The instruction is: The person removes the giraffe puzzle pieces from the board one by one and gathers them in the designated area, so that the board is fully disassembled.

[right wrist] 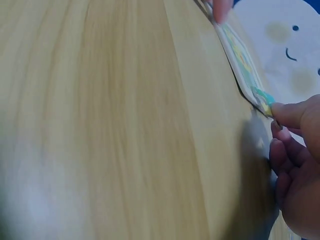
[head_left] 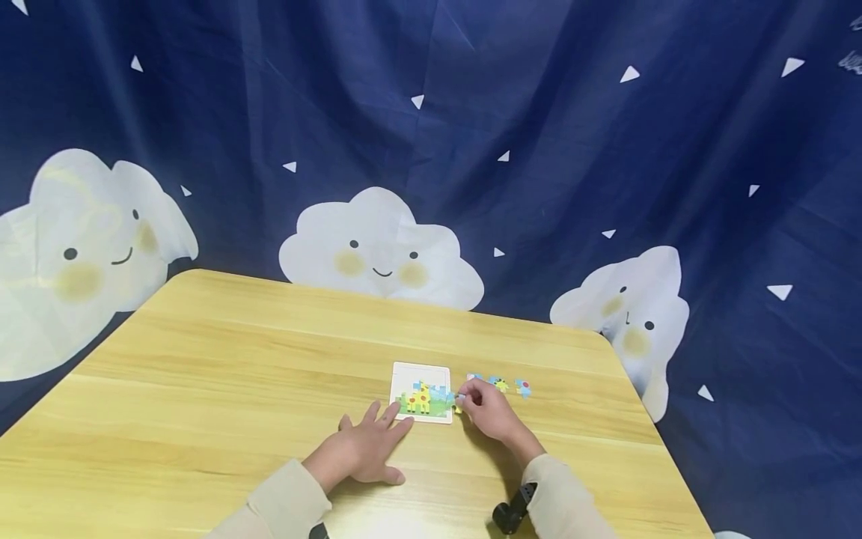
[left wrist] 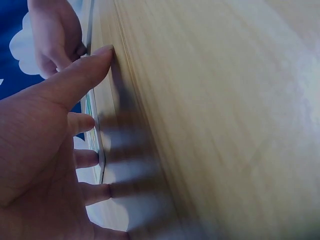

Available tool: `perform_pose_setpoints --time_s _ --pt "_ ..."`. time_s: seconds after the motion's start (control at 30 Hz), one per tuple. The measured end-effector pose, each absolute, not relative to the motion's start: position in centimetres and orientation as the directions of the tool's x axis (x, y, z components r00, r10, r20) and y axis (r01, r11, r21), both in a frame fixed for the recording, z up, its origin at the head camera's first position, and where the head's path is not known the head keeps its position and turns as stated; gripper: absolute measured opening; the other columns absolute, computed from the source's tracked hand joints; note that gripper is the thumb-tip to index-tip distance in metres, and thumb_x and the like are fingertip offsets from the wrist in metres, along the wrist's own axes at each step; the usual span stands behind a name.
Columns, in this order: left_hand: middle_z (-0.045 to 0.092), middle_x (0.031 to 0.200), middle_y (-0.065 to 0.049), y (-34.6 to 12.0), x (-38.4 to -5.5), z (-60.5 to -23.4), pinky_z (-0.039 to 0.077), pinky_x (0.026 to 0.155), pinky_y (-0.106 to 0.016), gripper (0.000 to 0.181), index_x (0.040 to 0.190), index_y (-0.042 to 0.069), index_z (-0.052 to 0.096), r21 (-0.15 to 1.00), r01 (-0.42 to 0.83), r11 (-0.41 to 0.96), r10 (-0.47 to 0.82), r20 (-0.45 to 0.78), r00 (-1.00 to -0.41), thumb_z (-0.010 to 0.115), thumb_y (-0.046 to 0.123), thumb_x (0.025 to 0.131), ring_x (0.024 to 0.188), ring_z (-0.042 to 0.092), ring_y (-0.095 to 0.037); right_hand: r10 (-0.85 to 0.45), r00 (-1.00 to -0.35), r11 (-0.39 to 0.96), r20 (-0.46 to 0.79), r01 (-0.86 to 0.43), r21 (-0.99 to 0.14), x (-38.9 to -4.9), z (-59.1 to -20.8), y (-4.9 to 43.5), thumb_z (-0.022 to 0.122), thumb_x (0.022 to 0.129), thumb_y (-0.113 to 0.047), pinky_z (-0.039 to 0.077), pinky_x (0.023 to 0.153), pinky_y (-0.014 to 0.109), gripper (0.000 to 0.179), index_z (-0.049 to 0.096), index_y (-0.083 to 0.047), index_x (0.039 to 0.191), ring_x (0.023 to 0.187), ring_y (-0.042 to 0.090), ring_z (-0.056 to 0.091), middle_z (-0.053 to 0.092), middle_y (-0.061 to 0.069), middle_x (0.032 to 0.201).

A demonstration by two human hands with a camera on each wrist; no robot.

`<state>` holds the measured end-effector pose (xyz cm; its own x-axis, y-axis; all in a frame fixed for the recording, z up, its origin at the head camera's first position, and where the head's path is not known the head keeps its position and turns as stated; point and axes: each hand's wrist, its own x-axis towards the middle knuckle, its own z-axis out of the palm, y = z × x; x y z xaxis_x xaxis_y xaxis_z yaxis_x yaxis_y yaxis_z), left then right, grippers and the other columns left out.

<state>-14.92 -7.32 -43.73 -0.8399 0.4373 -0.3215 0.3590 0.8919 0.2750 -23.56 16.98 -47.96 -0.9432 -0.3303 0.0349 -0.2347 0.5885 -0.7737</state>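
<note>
A white-framed jigsaw puzzle board lies on the table, its lower part filled with a giraffe on green grass and its upper part bare white. My left hand has its fingers spread, with fingertips at the board's near left corner; the left wrist view shows them straight along its edge. Between thumb and forefinger, my right hand pinches a puzzle piece at the board's right edge. Green, teal and yellow show on that piece, and the fingers hide part of it.
Right of the board, beyond my right hand, lie several loose puzzle pieces, among them a yellow and blue one and a blue and red one. The wooden table ends at a dark blue curtain with clouds.
</note>
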Motion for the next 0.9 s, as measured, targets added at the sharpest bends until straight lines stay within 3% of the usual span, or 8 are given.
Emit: perform_pose_setpoints --time_s 0.9 --pt "0.021 0.156 -0.011 -7.3 -15.0 -43.8 0.024 0.095 -0.076 0.084 0.147 0.021 0.033 0.279 0.354 0.893 0.434 -0.321 -0.842 0.066 0.057 0.077 0.14 0.021 -0.042 -0.221 -0.975 0.656 -0.022 -0.132 -0.743 -23.6 -47.5 19.8 0.064 0.086 -0.004 0.038 0.054 0.021 0.006 0.059 -0.002 0.088 0.065 0.013 0.047 0.054 0.002 0.073"
